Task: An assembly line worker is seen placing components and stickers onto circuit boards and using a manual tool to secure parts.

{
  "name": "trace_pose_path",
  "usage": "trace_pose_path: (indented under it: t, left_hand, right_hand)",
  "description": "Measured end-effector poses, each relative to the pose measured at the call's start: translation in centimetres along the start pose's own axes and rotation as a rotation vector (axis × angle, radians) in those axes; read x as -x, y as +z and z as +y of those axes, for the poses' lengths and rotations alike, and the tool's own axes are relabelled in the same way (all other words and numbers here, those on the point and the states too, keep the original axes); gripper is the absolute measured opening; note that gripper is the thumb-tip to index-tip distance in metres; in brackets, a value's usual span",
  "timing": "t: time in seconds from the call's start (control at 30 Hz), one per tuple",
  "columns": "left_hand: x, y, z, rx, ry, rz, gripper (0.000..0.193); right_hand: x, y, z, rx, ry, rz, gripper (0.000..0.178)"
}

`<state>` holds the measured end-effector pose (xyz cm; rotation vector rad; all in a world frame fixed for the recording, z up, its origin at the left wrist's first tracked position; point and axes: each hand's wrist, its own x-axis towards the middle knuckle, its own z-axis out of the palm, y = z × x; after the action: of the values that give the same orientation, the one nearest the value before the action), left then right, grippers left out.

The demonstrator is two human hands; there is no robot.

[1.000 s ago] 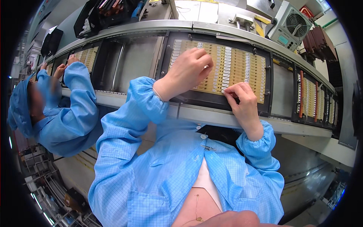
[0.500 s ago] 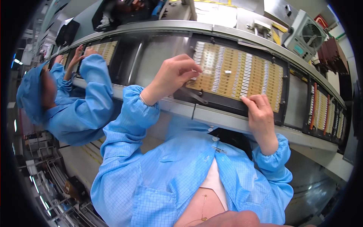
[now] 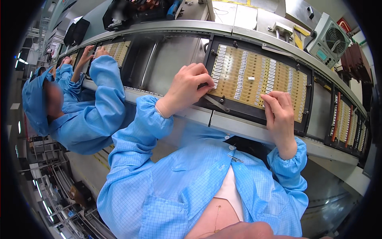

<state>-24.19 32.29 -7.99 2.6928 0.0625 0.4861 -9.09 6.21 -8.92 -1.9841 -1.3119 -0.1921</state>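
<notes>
A yellow-brown panel (image 3: 248, 65) of small circuit boards, with rows of white rectangular parts, lies in a black frame (image 3: 256, 114) in front of me. My left hand (image 3: 187, 88) is at the panel's near left corner, thumb and forefinger pinched together over the end of the leftmost white row. My right hand (image 3: 281, 115) hovers over the near edge, right of the middle, with its fingertips pinched close to another white row. Whatever sits between the fingertips of either hand is too small to make out. One loose white piece (image 3: 251, 78) lies askew between two rows.
The frame rests on a metal-railed conveyor (image 3: 175, 59). Another framed panel (image 3: 344, 119) with red strips stands to the right. Behind the far rail is a grey box with a fan (image 3: 335, 40). A co-worker in blue (image 3: 85, 107) works at a panel on the left.
The view has shifted, so the panel appears farther right. My left hand has moved nearer along the leftmost row. My right fingertips have moved slightly farther in over the panel.
</notes>
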Motion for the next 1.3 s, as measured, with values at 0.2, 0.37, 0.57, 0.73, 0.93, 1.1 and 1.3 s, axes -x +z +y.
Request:
trace_pose_path:
  t: [0.2,0.37,0.57,0.73,0.93,1.1,1.3]
  left_hand:
    - [-0.4,0.8,1.4,-0.152,0.1,-0.02,0.008]
    - [0.7,0.6,3.4,-0.337,0.174,-0.068,0.019]
    - [0.1,0.9,4.5,-0.243,0.119,-0.134,0.046]
    - [-1.1,2.7,5.5,-0.09,0.112,0.01,0.031]
    - [-4.6,4.7,8.6,0.328,0.108,0.184,0.024]
    - [-6.1,5.6,9.3,0.435,0.143,0.133,0.02]
    - [-6.1,5.2,10.1,0.546,0.009,0.036,0.014]
  right_hand:
    - [-1.1,0.4,1.4,0.004,-0.019,-0.043,0.016]
    - [-3.0,1.4,2.3,0.067,-0.077,-0.042,0.014]
    - [-3.5,1.6,4.7,0.086,-0.115,-0.127,0.009]
    - [-2.9,0.3,4.5,-0.118,0.034,-0.123,0.005]
    - [-2.4,-1.2,4.2,-0.897,0.455,-0.291,0.013]
    - [-2.4,-2.5,3.9,-1.128,0.488,-0.295,0.024]
    - [-1.3,-3.2,4.4,-1.205,0.487,-0.31,0.023]
